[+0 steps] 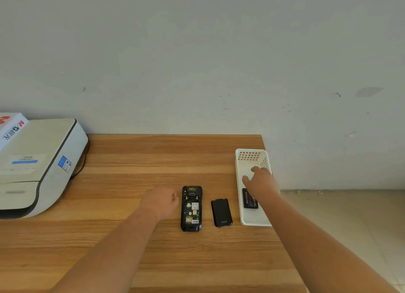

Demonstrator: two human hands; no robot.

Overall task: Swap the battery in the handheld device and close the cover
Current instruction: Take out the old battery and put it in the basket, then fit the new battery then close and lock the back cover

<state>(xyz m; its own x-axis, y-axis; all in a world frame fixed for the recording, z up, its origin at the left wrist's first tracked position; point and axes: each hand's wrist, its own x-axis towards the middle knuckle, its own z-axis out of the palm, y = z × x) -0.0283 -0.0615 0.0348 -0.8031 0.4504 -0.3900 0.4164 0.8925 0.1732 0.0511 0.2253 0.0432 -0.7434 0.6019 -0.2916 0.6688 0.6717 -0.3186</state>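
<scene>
Wooden table (131, 161), open device (191, 208) just beside curled left hand (161, 201); right hand (260, 181) spread — over basket (252, 154), battery (248, 199) beneath

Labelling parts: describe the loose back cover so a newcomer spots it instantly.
On the wooden table, look near its right side between the opened device and the white basket. The cover lies flat there, untouched: a plain matte black panel, unlike the device's exposed labelled bay.
</scene>
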